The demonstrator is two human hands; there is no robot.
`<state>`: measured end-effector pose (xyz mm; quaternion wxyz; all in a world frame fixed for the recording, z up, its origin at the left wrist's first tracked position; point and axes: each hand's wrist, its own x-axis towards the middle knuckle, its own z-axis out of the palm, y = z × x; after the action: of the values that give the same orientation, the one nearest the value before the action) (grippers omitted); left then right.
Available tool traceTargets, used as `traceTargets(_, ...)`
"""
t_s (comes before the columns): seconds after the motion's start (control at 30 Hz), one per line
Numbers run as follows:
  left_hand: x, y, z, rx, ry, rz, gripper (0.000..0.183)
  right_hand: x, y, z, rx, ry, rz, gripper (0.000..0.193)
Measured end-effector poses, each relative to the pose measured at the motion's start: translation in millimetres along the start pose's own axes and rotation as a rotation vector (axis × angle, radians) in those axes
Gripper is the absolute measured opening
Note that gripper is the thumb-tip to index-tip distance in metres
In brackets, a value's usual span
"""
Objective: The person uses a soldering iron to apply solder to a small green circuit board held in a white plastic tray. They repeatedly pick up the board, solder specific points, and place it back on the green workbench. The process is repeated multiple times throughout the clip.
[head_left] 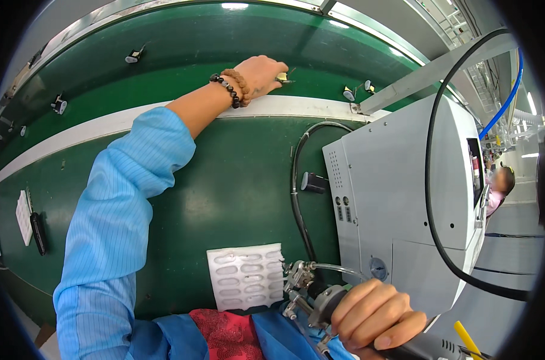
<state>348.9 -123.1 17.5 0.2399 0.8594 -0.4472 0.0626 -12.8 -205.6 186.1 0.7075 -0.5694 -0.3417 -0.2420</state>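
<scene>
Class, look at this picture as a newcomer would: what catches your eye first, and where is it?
Probably the bright blue sleeve on the left, leading up to the left hand beyond the white rail, with a small part at its fingertips. Next, perhaps, the big grey machine on the right and, near the lower edge, the right hand gripping a dark tool with metal fittings.

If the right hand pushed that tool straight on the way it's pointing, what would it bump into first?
Probably the white tray: the right hand holds the tool with its metal head toward the tray's right edge. Height is hard to judge, so it might pass above.
</scene>
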Motion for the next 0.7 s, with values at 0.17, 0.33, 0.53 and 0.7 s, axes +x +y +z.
traceTargets(0.17, 0, -3, 6, -0.064, 0.065, -0.135, 0.029, -2, 1, -1, 0.009, 0.025, -0.032, 0.044)
traceTargets(0.33, -68, 51, -44, -0.455, 0.168, -0.114, 0.025, -10, 0, -8, 0.043, 0.009, -0.022, 0.037)
traceTargets(0.53, -203, 137, -78, -0.680, 0.077, -0.215, 0.024, -17, -5, -1, -0.072, -0.008, 0.025, 0.054)
traceTargets(0.7, -276, 184, -73, -0.654, 0.148, -0.270, 0.025, -12, -13, 3, -0.029, -0.072, 0.032, 0.059)
